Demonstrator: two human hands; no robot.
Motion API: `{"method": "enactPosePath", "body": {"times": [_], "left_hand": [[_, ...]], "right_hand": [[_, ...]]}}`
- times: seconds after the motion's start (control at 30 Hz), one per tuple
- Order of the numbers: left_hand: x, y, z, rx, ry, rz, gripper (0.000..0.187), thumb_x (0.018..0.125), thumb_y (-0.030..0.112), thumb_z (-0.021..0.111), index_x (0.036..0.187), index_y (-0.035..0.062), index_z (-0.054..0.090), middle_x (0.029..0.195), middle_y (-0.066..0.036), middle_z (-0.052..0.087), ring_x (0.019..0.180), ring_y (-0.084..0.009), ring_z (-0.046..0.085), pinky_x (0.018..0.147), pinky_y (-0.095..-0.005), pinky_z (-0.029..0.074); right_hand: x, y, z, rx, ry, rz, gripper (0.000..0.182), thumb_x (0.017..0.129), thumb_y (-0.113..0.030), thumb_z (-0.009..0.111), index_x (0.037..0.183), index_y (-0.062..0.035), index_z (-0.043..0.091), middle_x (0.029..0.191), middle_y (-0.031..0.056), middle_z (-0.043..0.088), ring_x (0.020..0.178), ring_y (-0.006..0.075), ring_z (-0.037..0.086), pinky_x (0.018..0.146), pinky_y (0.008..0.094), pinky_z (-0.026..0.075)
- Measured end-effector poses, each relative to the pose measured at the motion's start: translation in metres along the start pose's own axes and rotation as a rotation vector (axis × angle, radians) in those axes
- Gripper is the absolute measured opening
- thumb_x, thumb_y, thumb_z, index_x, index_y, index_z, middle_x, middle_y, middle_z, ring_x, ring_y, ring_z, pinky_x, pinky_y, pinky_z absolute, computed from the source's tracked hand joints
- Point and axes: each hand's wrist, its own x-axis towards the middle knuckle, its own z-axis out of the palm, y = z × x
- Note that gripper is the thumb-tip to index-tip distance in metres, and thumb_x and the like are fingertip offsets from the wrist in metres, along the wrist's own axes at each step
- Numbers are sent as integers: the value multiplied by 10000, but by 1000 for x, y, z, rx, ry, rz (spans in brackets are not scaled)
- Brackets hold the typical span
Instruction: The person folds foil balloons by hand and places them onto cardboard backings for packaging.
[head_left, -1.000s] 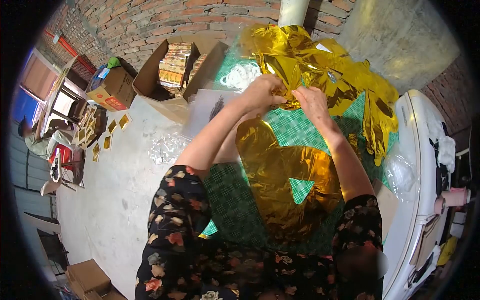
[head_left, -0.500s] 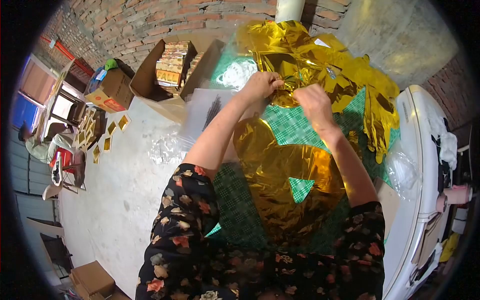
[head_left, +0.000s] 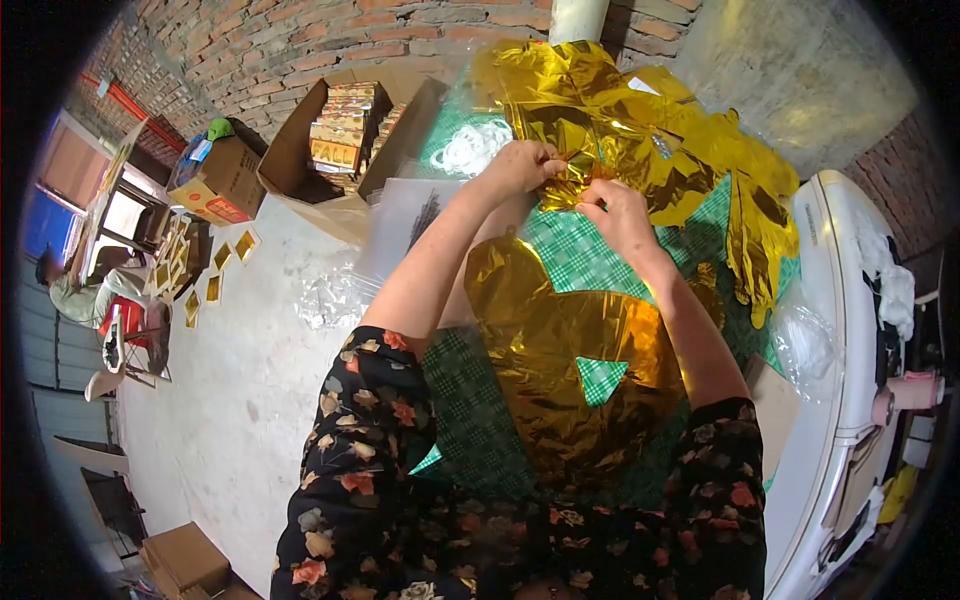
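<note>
A pile of shiny gold foil (head_left: pixel 640 135) lies at the far end of a table with a green checked cover (head_left: pixel 590 240). Both hands are at the near edge of this pile. My left hand (head_left: pixel 525 168) is closed in a pinch on the gold foil. Close to its right, my right hand (head_left: pixel 618 212) also pinches the foil's edge, fingertips curled in. Nearer my body a flat gold foil sheet (head_left: pixel 560 370) is spread out, with a triangular hole showing the green cover. White string (head_left: pixel 470 148) sits in a loose heap left of my left hand.
Clear plastic bags (head_left: pixel 400 230) lie at the table's left side. Beyond them stands an open carton (head_left: pixel 285 130) holding packed bundles. A white machine-like surface (head_left: pixel 825 380) borders the right. A person (head_left: pixel 75 300) sits far left beside gold cards (head_left: pixel 222 255) on the floor.
My right hand, blurred before, has shifted slightly left and down and now pinches the foil. The left hand stays nearly in place on the foil.
</note>
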Motion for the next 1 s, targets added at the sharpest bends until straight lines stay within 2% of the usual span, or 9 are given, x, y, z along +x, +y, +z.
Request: {"method": "enactPosePath", "body": {"times": [0.2, 0.3, 0.5, 0.6, 0.63, 0.73, 0.77, 0.93, 1.0], "left_hand": [[-3, 5, -5, -46, -17, -8, 381, 971, 398, 711, 972, 18, 677, 767, -194, 655, 691, -308, 623, 679, -418, 495], [-1, 3, -7, -19, -43, -18, 382, 983, 408, 701, 1004, 27, 696, 778, -165, 682, 705, -257, 630, 706, -397, 507], [1, 6, -15, -303, -175, -169, 507, 986, 470, 694, 1208, 15, 706, 1100, -151, 746, 1011, -191, 665, 906, -356, 524], [-19, 33, -32, -292, -183, -54, 572, 971, 490, 705, 1277, 8, 677, 1221, -182, 716, 1149, -245, 664, 980, -365, 514], [-15, 19, -22, -34, -20, 136, 553, 929, 436, 753, 1296, 30, 671, 1238, -189, 707, 1158, -314, 673, 992, -392, 522], [-2, 4, -7, 220, 216, 394, 372, 836, 303, 821, 1034, 8, 712, 985, -173, 735, 1017, -350, 678, 921, -456, 521], [2, 1, -2, 231, 241, 364, 303, 807, 250, 812, 979, 22, 711, 919, -179, 712, 957, -390, 658, 933, -476, 503], [20, 15, -13, 166, 380, 309, 235, 890, 265, 757, 957, 44, 718, 800, -198, 692, 817, -416, 671, 774, -495, 532], [30, 18, -24, 174, 372, 272, 236, 914, 285, 740, 958, 54, 723, 773, -208, 683, 775, -429, 669, 713, -503, 535]], "right_hand": [[9, -7, -13, 102, -76, 171, 197, 906, -188, 769, 882, -27, 657, 742, 152, 667, 644, 320, 625, 628, 414, 485], [12, -7, -13, 129, -67, 181, 183, 962, -194, 708, 937, -30, 631, 748, 145, 636, 638, 300, 555, 637, 400, 466], [27, 8, 5, -53, 69, 79, 161, 989, -221, 671, 1011, -80, 597, 763, 166, 671, 712, 409, 643, 657, 463, 500], [34, -1, 0, -181, 97, -15, 150, 978, -234, 685, 1007, -109, 609, 755, 141, 672, 759, 388, 651, 761, 473, 503], [36, -6, -4, -225, 105, -61, 145, 971, -238, 694, 1005, -120, 616, 751, 131, 672, 777, 374, 654, 801, 473, 502], [40, -17, -11, -317, 119, -158, 163, 925, -214, 734, 1021, -133, 631, 855, 94, 692, 903, 318, 651, 884, 448, 471], [41, -22, -12, -364, 212, -223, 187, 906, -207, 748, 1031, -126, 635, 903, 87, 689, 939, 307, 643, 887, 441, 470], [37, -40, -12, -405, 485, -559, 284, 831, -142, 781, 1074, -73, 651, 1081, 59, 665, 1046, 283, 610, 903, 445, 478], [31, -38, -12, -315, 290, -546, 249, 849, -66, 719, 1086, -42, 649, 1066, 96, 674, 1022, 311, 622, 903, 434, 498]]}}
